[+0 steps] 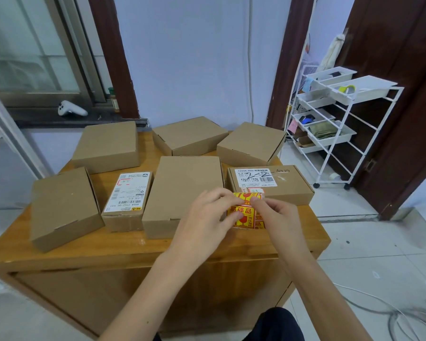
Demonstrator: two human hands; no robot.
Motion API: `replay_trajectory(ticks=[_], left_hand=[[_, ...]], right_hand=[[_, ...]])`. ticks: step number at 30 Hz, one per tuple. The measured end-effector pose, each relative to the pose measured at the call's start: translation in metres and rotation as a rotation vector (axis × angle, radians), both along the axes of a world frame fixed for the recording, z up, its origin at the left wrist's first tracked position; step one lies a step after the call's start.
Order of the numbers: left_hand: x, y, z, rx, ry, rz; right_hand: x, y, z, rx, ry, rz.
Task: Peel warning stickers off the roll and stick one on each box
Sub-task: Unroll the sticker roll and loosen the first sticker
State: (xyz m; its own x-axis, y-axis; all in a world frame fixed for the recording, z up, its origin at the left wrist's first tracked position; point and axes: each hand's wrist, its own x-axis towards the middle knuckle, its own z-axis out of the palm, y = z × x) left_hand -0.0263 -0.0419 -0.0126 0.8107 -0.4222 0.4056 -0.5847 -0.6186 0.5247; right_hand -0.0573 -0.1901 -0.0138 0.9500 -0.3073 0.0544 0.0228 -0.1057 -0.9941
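Several brown cardboard boxes lie on the wooden table (59,249). The middle front box (182,190) is plain on top. To its right is a box with a white printed label (271,180). Left of it is a small box with a shipping label (127,200). A yellow and red warning sticker roll (244,212) is held just above the table's front right part. My left hand (207,217) grips the roll from the left. My right hand (278,217) pinches at the roll's upper edge with thumb and forefinger. No warning sticker shows on any box top.
A white wire trolley (340,134) with trays stands on the tiled floor at the right, by a dark door frame. Cables (403,316) lie on the floor at the lower right. A window sill with a white controller (70,109) is behind the table at the left.
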Motion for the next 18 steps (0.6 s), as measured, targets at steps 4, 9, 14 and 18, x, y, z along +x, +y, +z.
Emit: replay_trajectory(ticks=[4, 9, 14, 18], left_hand=[[-0.0006, -0.001, 0.0006, 0.039, -0.105, 0.026], [0.002, -0.0024, 0.0046, 0.027, -0.073, 0.019], [0.0065, -0.0022, 0.0067, 0.047, -0.002, 0.009], [0.0063, 0.0003, 0.0045, 0.031, -0.05, -0.029]], right_hand=[[0.001, 0.0004, -0.0008, -0.026, -0.017, -0.001], [0.0042, 0.0002, -0.0016, -0.036, -0.024, 0.017], [0.0069, 0.0022, -0.0014, -0.055, -0.04, 0.033], [0.009, 0.0017, -0.0003, -0.029, -0.011, 0.022]])
